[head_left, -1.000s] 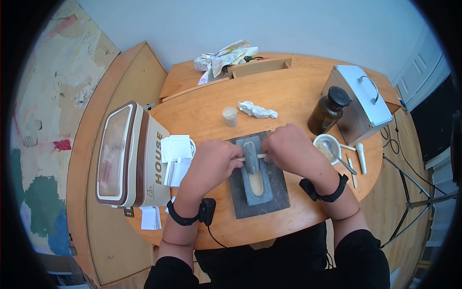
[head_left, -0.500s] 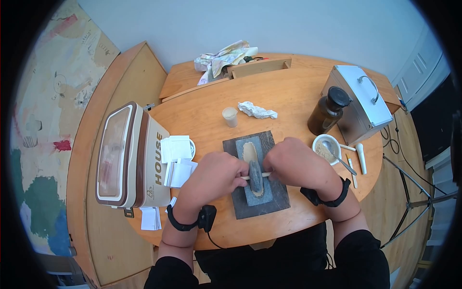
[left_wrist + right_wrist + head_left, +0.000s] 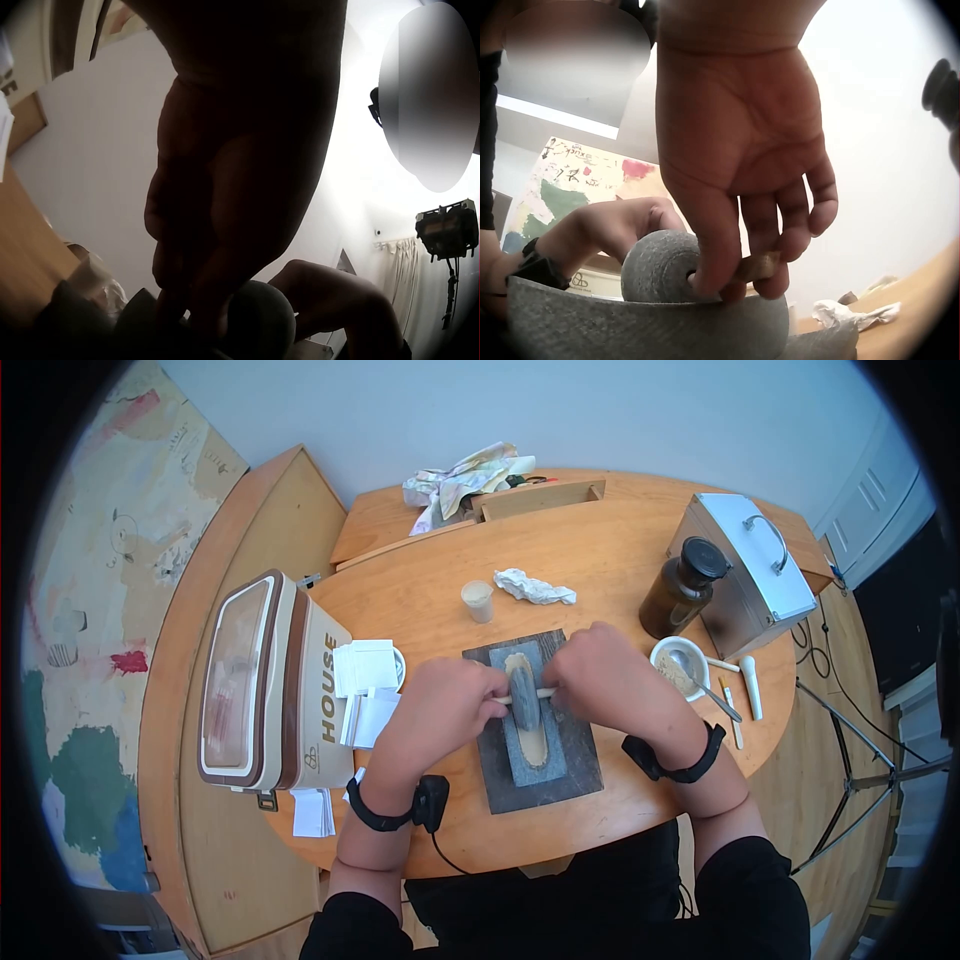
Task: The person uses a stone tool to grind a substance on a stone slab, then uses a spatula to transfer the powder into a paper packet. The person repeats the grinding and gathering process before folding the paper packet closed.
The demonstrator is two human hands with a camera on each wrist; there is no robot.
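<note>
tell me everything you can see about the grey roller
The roller is a thick, grey, stone-looking wheel with a rounded face. A light wooden handle runs out from its centre on both sides. It stands on edge in the long groove of a grey stone trough, with pale material showing beyond and nearer than it; its lowest edge is hidden. The left hand pinches one handle end, the right hand the other.

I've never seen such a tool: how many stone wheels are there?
1: the stone wheel, in the stone trough, with its wooden handle held by the left grip and the right grip.
</note>
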